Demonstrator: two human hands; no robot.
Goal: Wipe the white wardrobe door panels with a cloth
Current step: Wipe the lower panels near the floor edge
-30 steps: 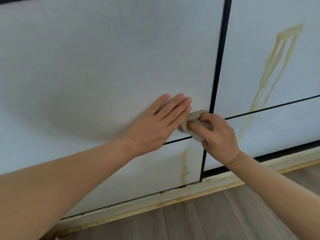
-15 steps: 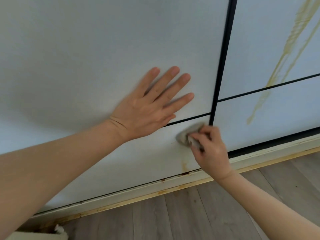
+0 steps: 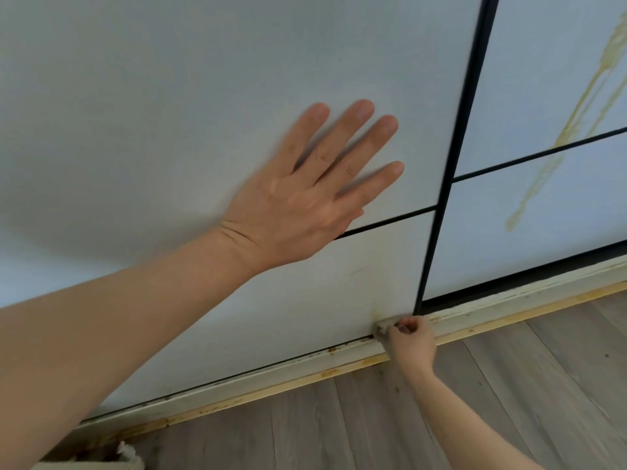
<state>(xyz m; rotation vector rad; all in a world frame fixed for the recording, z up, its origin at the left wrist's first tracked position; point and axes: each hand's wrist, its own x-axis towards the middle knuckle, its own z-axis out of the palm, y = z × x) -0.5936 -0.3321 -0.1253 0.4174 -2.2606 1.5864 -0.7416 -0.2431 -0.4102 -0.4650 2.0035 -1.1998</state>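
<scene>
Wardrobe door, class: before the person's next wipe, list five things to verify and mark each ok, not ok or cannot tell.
1. Cloth gripped by the right hand: ok, fingers curl round it at the panel's bottom edge.
2. Left hand bracing the door: ok, flat with fingers spread on the left door.
3. Lower left panel clean: not ok, a faint yellowish mark remains above the cloth.
4. Right door clean: not ok, yellow drip streaks run down it.
5. Cloth clean enough to continue: cannot tell, mostly hidden by the hand.
</scene>
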